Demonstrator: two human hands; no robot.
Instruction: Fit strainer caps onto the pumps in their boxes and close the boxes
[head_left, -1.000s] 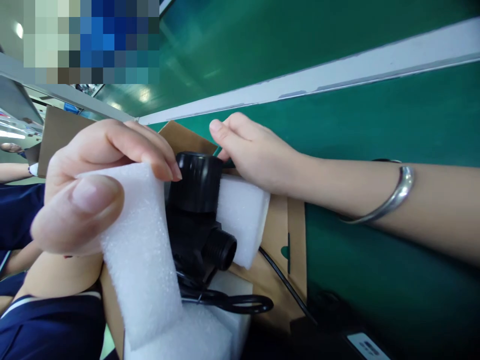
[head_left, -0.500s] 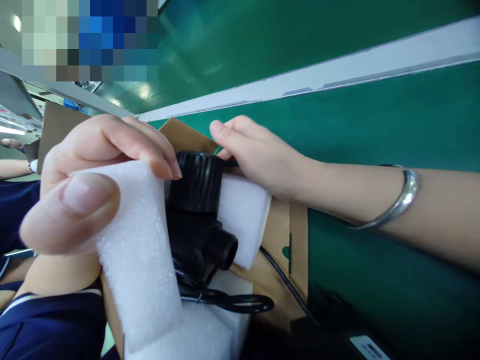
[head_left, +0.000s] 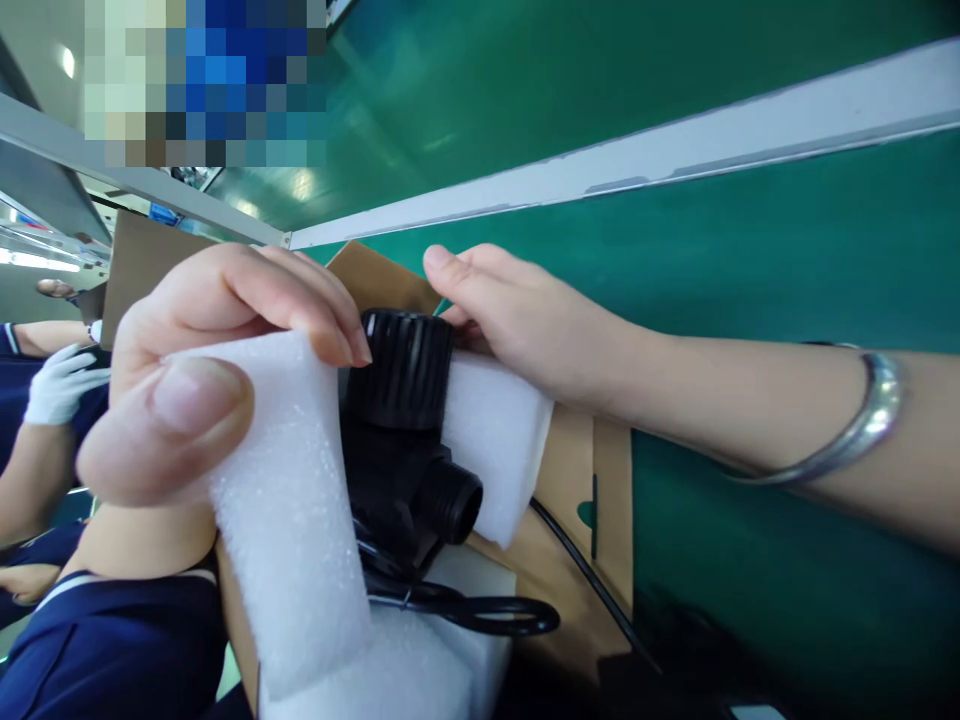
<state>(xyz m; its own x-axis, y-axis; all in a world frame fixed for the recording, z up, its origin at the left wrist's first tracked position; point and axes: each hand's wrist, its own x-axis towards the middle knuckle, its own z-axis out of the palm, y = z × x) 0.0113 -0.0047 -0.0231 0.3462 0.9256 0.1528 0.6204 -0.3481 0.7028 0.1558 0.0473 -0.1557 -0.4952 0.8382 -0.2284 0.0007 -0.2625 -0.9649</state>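
A co-worker's gloved hand (head_left: 64,385) has come into view at far left; the rest barely shifts. The left hand (head_left: 225,380) pinches a foam flap (head_left: 292,520) between thumb and fingers. The pump (head_left: 405,440) sits between the flaps, inside the box (head_left: 577,480). The right hand (head_left: 517,320) lies over the other flap (head_left: 495,440); I cannot tell whether it grips. Its bangle (head_left: 862,420) has moved rightward.

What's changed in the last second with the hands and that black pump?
Hardly anything. The left hand keeps its fingers pinched on the foam sheet, and the right hand still rests by the black pump in the cardboard box. The bracelet has shifted toward the right edge, and a co-worker's gloved hand has come into view at far left.
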